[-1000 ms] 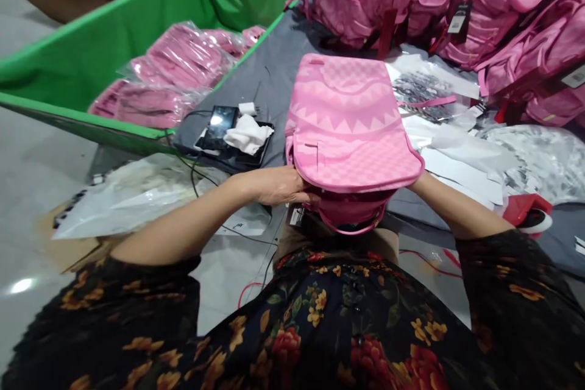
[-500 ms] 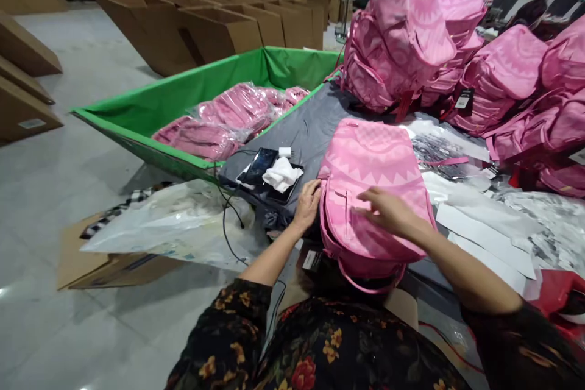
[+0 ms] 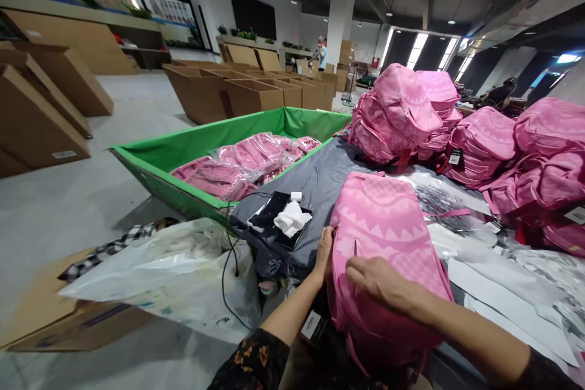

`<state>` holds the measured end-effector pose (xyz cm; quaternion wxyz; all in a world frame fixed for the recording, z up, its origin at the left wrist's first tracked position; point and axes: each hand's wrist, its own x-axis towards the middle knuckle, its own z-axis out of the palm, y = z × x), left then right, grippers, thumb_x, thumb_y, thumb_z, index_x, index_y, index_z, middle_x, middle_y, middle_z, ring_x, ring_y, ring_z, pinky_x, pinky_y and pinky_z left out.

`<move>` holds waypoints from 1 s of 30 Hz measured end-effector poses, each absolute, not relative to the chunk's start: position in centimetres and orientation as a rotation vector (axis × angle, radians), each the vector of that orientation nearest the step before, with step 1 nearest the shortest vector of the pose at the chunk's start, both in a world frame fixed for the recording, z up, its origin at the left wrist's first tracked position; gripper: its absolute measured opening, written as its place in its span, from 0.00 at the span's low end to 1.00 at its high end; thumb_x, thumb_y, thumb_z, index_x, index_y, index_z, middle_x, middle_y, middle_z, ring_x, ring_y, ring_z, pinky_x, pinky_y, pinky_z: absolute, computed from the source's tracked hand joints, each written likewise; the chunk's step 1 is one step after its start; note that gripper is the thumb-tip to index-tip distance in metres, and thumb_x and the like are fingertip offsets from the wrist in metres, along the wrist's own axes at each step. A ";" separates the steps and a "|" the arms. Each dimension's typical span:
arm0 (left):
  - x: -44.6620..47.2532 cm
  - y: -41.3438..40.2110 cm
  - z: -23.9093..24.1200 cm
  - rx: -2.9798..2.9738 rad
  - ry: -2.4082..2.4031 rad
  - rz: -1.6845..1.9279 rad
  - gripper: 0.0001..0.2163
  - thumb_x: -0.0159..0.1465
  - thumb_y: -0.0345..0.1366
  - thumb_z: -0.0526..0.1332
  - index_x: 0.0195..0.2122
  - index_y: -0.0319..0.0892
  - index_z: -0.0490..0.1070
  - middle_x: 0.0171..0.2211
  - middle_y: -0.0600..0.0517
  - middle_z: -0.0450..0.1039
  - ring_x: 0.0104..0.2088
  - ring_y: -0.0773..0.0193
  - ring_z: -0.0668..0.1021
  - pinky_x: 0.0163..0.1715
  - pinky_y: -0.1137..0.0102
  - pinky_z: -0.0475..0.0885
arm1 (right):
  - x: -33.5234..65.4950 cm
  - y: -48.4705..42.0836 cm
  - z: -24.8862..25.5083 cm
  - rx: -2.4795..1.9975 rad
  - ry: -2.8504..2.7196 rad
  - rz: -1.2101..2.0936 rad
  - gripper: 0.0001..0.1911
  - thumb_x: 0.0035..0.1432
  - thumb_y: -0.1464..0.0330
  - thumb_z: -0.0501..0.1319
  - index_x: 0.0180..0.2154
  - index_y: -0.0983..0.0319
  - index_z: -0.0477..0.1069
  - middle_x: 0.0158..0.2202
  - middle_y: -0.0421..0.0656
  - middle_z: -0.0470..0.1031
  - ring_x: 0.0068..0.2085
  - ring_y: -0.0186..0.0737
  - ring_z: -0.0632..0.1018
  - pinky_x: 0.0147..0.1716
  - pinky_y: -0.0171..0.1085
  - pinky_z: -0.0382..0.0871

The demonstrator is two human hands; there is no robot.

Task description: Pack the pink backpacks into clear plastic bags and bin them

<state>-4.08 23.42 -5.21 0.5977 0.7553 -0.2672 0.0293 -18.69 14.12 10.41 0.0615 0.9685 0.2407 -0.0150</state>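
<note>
A pink backpack [image 3: 388, 225] with a zigzag pattern lies flat on the grey table cover [image 3: 320, 180] in front of me. My left hand [image 3: 325, 251] rests against its left edge, fingers together and stretched along the side. My right hand [image 3: 372, 277] lies on top of the backpack's front pocket with the fingers curled down onto the fabric. A hang tag [image 3: 311, 324] dangles below the bag near my left wrist.
A green bin [image 3: 183, 149] at the left holds several pink backpacks bagged in plastic [image 3: 237, 161]. A phone and white cloth sit on a dark tray [image 3: 280, 219]. Piled pink backpacks [image 3: 457, 128] fill the back right. White sheets [image 3: 493, 292] lie at right, plastic bags [image 3: 150, 268] and cartons on the floor.
The view has tilted up from my lap to the room. My right hand came from under the backpack's right side onto its top; my left hand stays at its left edge.
</note>
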 end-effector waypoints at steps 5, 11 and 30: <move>-4.8 23.3 -4.4 1.778 -0.883 0.127 0.09 0.70 0.30 0.50 0.37 0.44 0.69 0.35 0.50 0.73 0.36 0.62 0.76 0.40 0.68 0.73 | -18.2 12.7 10.5 3.211 0.985 0.048 0.08 0.73 0.66 0.55 0.44 0.60 0.73 0.40 0.43 0.80 0.34 0.36 0.78 0.33 0.34 0.69; -4.2 29.9 -1.2 1.915 -1.152 0.102 0.18 0.76 0.39 0.49 0.29 0.43 0.66 0.26 0.54 0.68 0.28 0.64 0.70 0.34 0.69 0.65 | -7.2 10.0 8.8 3.102 0.734 0.037 0.11 0.69 0.72 0.54 0.48 0.63 0.74 0.42 0.50 0.80 0.44 0.44 0.77 0.53 0.43 0.64; -17.0 23.4 4.3 2.171 -1.456 -0.101 0.16 0.74 0.34 0.50 0.34 0.41 0.75 0.24 0.49 0.76 0.25 0.62 0.77 0.27 0.69 0.60 | -16.5 7.2 10.2 3.192 0.331 0.322 0.18 0.74 0.65 0.46 0.55 0.60 0.71 0.42 0.50 0.76 0.43 0.46 0.75 0.46 0.43 0.67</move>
